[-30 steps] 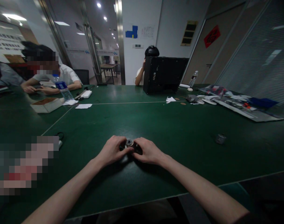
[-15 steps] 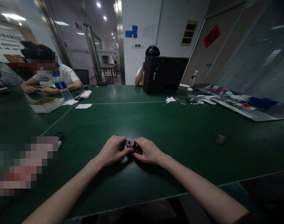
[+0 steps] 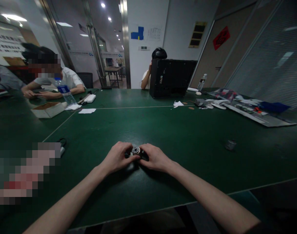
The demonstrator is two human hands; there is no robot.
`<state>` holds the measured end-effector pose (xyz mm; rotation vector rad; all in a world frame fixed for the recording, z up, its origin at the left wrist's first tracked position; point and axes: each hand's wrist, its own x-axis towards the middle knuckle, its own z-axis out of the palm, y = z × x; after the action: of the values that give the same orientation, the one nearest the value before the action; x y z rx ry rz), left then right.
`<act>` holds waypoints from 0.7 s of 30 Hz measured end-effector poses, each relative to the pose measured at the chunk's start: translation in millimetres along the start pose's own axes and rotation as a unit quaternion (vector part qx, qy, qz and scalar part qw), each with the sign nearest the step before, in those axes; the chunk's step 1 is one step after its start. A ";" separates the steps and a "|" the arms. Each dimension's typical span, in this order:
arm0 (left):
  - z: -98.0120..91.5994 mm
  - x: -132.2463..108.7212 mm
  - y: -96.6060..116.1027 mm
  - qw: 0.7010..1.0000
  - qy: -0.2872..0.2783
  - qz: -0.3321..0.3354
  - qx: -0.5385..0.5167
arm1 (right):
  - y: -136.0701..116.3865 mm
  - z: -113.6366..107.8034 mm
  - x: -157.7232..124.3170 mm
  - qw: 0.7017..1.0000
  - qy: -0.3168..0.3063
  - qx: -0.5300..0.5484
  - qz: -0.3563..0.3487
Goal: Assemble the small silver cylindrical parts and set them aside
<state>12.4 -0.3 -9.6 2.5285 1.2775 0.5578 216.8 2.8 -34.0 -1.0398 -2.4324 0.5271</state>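
Part: small metal cylinder (image 3: 136, 150), lower centre of frame, over green workbench (image 3: 187, 130), ringed end facing up
Left hand (image 3: 117, 158): curled, gripping its left side
Right hand (image 3: 155, 158): curled, gripping its right side

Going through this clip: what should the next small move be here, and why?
Probably a small twist of the metal ring by the right hand, while the left hand steadies the small dark cylindrical part. Both hands hold that part from opposite sides, with the ring facing up.
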 end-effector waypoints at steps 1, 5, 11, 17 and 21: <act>-0.3 0.1 0.5 1.000 0.000 -0.001 0.000 | 0.3 0.1 0.0 1.000 0.000 0.000 0.000; -0.6 0.7 1.5 1.000 -0.003 0.004 -0.006 | 0.8 -0.3 -0.2 1.000 -0.001 0.001 -0.002; 0.4 1.1 0.5 1.000 0.003 0.005 0.001 | 2.3 1.7 0.1 1.000 -0.001 0.000 -0.002; 0.2 0.7 -0.3 1.000 0.005 0.010 0.005 | 2.5 2.5 0.2 1.000 -0.003 0.000 0.005; -0.4 0.9 0.6 1.000 0.000 0.009 0.002 | 1.7 1.2 0.2 1.000 -0.001 -0.001 -0.001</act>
<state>13.1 0.1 -8.8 2.5453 1.2592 0.5602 217.0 3.8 -35.8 -1.0375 -2.4352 0.5257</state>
